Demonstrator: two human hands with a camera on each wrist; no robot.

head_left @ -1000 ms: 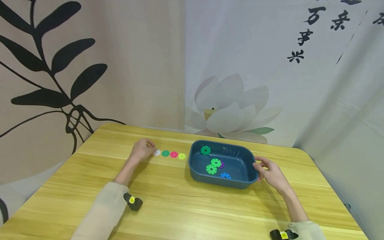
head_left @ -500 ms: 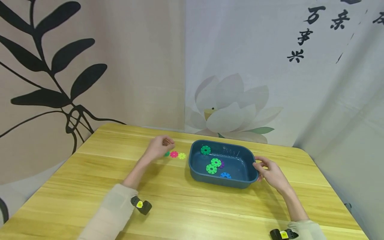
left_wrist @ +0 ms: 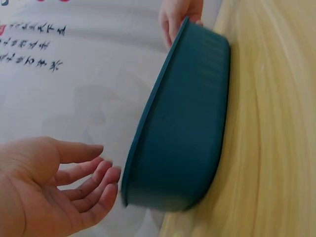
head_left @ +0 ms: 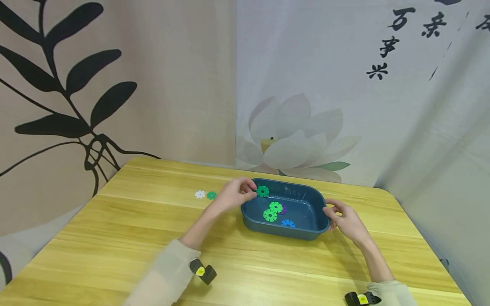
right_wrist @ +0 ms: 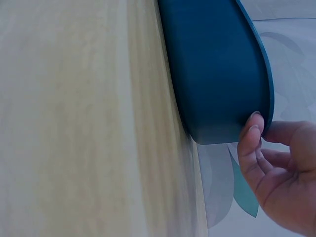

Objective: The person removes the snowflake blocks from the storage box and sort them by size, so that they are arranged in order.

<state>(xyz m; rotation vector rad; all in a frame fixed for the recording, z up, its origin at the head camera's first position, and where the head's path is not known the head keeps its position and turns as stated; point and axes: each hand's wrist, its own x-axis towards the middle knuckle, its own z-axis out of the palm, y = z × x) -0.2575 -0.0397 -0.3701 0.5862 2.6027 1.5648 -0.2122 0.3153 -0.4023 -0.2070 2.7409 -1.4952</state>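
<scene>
Left hand [head_left: 232, 194] moved right, partly blocking bin [head_left: 279, 231]; white disc [head_left: 200, 194] revealed.

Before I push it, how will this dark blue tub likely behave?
The dark blue tub seems stiff: it looks unbent where the right hand grips it. Low and wide, it probably slides rather than tips. The thin discs inside may shift.

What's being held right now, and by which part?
The right hand pinches the tub by its rim at the right end; the left hand shows nothing held.
</scene>
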